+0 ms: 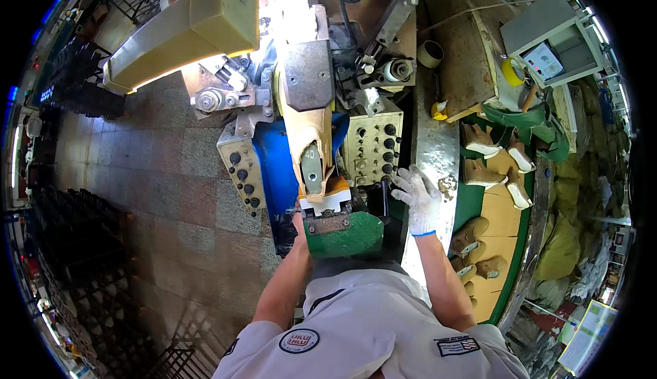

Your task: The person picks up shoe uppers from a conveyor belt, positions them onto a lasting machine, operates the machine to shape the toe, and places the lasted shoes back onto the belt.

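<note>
Head view: so writing first. A pale stamped number sits on the grey-green last (313,178), two dark-edged badges show on the grey work shirt (349,314) (round one on the left chest, rectangular one on the right), and there's a printed white-and-blue sheet (544,61) in the open grey box (571,40). Dial markings are too small to make out.

Now the shoe upper (297,124): tan, opening facing the wearer, wrapped around that last. It's clamped in the machine (308,74), at the near end, between the blue panels (269,167), with a green block (348,235) just below.

Right hand (419,195), in a white glove with a blue cuff, has its fingers spread, holding nothing, near a black lever (384,200). Left hand (298,224) is mostly behind the green block, can't tell if it's gripping anything.

Pale-soled boots (481,174) lie toward the bench's (498,218) far end, brown shoes (491,267) along its left edge.
</note>
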Available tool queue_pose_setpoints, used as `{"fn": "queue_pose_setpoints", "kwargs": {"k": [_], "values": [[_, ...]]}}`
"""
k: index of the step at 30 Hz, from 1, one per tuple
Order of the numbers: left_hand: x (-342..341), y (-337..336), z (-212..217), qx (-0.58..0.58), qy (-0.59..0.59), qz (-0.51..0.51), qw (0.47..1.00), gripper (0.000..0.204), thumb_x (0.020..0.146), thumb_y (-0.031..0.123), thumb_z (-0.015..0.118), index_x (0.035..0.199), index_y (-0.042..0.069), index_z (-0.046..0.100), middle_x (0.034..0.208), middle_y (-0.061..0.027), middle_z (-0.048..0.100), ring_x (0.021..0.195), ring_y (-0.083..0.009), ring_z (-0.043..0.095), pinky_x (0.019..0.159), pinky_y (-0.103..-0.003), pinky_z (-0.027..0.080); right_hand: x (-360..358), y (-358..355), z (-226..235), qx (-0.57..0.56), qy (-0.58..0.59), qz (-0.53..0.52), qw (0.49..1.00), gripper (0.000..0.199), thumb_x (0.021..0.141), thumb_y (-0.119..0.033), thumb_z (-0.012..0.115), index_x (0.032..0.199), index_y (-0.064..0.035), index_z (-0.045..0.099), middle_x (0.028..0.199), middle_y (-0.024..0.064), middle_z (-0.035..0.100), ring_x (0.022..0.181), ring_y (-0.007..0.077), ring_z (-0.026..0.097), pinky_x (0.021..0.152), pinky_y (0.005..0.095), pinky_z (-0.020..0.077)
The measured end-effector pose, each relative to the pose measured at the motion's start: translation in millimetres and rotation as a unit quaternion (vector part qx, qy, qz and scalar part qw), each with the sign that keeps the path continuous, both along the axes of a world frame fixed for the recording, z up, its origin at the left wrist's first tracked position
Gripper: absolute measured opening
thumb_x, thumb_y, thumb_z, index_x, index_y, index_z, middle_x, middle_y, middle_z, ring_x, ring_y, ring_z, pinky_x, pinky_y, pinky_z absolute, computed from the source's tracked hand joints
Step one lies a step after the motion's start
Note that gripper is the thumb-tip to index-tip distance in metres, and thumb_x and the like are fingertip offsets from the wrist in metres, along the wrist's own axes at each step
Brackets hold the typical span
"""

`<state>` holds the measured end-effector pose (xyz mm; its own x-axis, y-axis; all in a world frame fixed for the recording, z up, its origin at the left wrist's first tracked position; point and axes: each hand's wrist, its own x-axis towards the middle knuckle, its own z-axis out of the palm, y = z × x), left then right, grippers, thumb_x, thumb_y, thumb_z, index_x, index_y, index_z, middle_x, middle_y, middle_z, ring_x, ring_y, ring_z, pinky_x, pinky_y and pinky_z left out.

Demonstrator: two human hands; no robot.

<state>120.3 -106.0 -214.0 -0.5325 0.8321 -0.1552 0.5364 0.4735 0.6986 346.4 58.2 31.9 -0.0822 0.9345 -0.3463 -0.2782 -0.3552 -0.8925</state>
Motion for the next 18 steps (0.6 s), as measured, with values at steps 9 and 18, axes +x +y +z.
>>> {"fn": "queue_pose_setpoints", "kwargs": {"k": [9,18], "values": [[-73.7,-20.6,115.3,-0.129,-0.208,0.066,0.967,0.044,0.073,0.014,0.085,0.111,-0.004,0.072,0.091,-0.0163,0.076,0.075,-0.0207,0.073,0.07,-0.035,0.057,2.6,5.9,9.0,0.002,0.085,0.086,0.993,0.055,0.1,-0.018,0.065,0.144,0.0099,0.046,0.128,0.0229,0.065,0.106,0.0295,0.071,0.082,0.0346,0.0626],[-98.1,-77.2,370.7,0.06,-0.414,0.026,0.908,0.041,0.069,0.007,0.083,0.105,-0.009,0.072,0.088,-0.0137,0.075,0.069,-0.0178,0.068,0.062,-0.03,0.054,-28.6,-28.5,74.9,0.024,0.184,0.256,0.948,0.082,0.099,-0.048,0.063,0.15,0.0106,0.037,0.132,0.0249,0.064,0.113,0.0305,0.069,0.095,0.039,0.0573]]}}
